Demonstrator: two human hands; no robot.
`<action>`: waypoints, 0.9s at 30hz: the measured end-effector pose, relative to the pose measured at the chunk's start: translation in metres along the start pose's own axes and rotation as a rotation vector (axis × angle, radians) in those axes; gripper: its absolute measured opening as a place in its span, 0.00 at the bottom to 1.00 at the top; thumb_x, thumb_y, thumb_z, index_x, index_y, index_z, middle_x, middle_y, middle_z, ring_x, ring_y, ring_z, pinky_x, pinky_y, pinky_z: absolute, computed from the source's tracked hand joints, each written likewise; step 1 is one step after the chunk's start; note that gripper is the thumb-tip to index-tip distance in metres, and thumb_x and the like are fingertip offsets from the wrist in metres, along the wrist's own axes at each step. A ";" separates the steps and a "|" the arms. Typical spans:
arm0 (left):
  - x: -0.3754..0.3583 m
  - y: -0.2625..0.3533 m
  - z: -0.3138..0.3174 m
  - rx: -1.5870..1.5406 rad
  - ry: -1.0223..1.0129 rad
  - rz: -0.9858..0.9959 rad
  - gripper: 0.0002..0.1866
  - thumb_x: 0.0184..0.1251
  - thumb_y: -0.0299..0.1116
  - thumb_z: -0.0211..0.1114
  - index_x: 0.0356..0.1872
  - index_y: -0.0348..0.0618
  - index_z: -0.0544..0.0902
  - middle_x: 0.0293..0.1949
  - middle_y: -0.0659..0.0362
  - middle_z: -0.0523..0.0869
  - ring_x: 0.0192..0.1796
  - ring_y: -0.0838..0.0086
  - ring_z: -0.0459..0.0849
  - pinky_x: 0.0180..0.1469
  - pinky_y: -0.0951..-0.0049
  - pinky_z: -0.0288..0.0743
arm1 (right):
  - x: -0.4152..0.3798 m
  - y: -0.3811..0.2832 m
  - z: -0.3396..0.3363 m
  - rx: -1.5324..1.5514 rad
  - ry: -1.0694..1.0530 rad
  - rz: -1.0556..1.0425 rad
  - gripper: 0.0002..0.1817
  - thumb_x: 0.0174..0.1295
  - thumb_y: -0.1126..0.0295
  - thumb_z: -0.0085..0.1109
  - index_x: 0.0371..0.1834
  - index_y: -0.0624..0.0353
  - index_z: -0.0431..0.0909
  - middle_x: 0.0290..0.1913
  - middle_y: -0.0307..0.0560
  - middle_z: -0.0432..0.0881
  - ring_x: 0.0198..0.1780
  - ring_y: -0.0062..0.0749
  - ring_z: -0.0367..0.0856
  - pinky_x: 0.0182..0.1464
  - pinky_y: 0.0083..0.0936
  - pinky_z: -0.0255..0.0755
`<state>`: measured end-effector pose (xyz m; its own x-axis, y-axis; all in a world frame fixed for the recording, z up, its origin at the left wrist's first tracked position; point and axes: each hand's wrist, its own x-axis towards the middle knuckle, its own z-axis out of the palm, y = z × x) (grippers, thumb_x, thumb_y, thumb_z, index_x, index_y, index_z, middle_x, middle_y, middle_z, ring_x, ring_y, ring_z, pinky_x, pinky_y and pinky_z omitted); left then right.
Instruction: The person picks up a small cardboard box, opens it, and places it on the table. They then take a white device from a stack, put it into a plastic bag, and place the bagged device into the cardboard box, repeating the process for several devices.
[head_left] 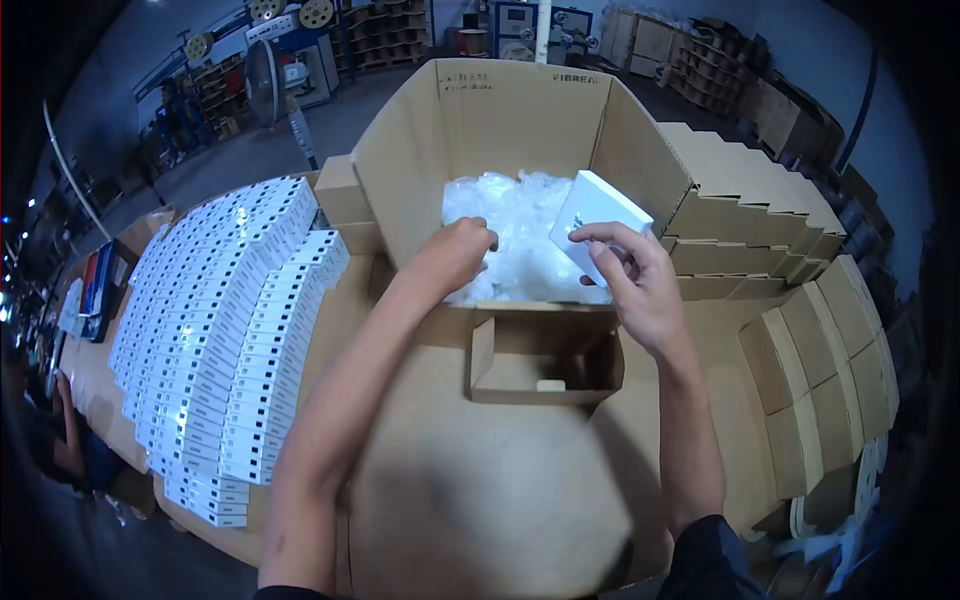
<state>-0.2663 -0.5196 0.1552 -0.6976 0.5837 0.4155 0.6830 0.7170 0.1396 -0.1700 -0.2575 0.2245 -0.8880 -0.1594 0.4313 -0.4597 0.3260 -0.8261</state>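
We see a big carton [520, 130] of matt brown corrugated cardboard; inside it lie crinkled, glossy clear plastic bags [510, 225]. Above the carton, the right hand [640, 285] holds a smooth white paperboard box [595, 215]. Left of the carton, rows [225, 330] of similar boxes gleam faintly

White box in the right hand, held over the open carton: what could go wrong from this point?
1. The right hand pinches the white box by one edge, tilted; it might slip into the carton.
2. The left hand is down among the clear plastic bags, which could snag or spill out.
3. The left arm passes close to the rows of white boxes on the table; a sideways sweep might topple them.
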 end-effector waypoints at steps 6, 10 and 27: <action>0.034 -0.037 0.026 -0.029 -0.195 -0.189 0.07 0.58 0.22 0.65 0.36 0.32 0.86 0.35 0.39 0.87 0.40 0.44 0.87 0.45 0.53 0.80 | 0.033 0.033 -0.001 -0.162 -0.049 0.002 0.11 0.68 0.68 0.63 0.49 0.54 0.89 0.43 0.52 0.82 0.43 0.38 0.84 0.48 0.33 0.77; 0.035 -0.001 -0.028 -0.138 -0.030 -0.219 0.08 0.66 0.24 0.65 0.43 0.31 0.83 0.37 0.37 0.87 0.40 0.43 0.86 0.45 0.53 0.79 | 0.049 0.044 0.006 -0.300 -0.086 -0.025 0.17 0.63 0.63 0.69 0.54 0.54 0.88 0.54 0.58 0.84 0.58 0.53 0.83 0.62 0.44 0.76; 0.077 -0.017 -0.027 -0.689 0.848 -0.634 0.06 0.79 0.31 0.56 0.48 0.39 0.76 0.31 0.53 0.88 0.27 0.66 0.89 0.31 0.65 0.80 | 0.111 0.082 0.046 -0.440 -0.108 -0.085 0.09 0.53 0.67 0.70 0.31 0.61 0.90 0.38 0.58 0.88 0.51 0.49 0.85 0.59 0.40 0.77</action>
<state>-0.3259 -0.4977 0.2090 -0.7600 -0.3992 0.5129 0.4289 0.2848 0.8573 -0.3069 -0.2918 0.1880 -0.8538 -0.2915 0.4313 -0.5043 0.6687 -0.5463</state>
